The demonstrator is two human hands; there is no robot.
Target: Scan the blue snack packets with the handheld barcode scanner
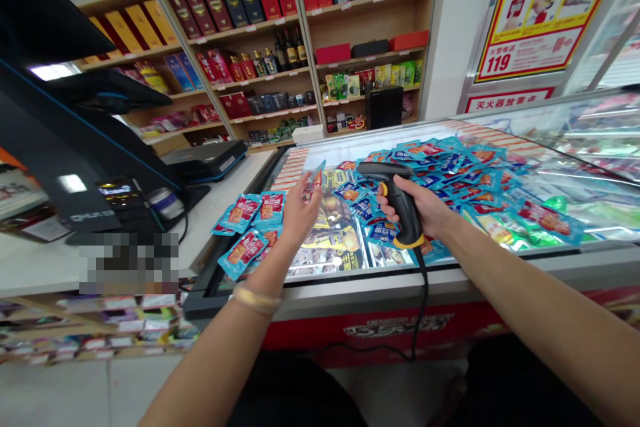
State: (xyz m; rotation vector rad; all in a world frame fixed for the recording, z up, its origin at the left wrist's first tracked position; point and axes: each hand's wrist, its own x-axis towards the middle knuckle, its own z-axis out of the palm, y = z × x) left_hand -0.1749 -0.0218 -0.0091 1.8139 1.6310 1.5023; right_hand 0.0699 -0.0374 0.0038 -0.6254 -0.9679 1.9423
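My right hand (427,203) is wrapped round the grip of a black and yellow handheld barcode scanner (404,213), whose head points left. My left hand (301,210) is closed on a small blue and red snack packet (319,175), seen nearly edge-on left of the scanner. Several loose packets with red labels (244,211) lie to the left of my left wrist, on the corner of a glass-topped freezer (345,265). Behind and right of the scanner spreads a big heap of blue snack packets (450,170). Part of the scanner's grip is hidden by my fingers.
The scanner's black cable (423,300) hangs over the freezer's front edge. At left stands a checkout terminal (100,153) on a white counter (213,203), with a flat black device (205,159) behind. Shelves of boxes and bottles (250,27) line the back wall.
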